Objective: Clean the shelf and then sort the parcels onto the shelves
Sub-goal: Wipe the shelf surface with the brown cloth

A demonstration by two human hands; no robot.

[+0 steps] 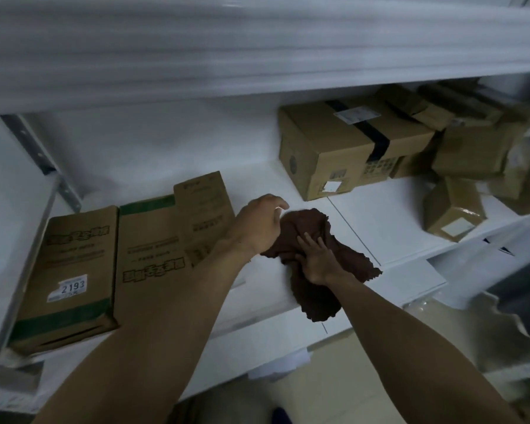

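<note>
I see a grey perforated metal upright (34,148) at far left. Right of it runs a white wall (166,139); well below it, tan floor (364,377). Light is dim.

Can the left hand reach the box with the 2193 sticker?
Probably yes: the 2193 box lies on the same shelf, left of the left hand; only another flat box lies between, easy to reach over.

White shelf (153,160), board seam (353,232) R of centre. L end: flat carton (71,264) w/ "2193" sticker, second flat carton (149,249) touching it. Centre front: dark brown cloth (311,223), crumpled, one end hanging over front edge. R: big black-taped carton (343,148) at rear, small box (453,209) nr front, blurred carton heap (478,145) beyond.
</note>
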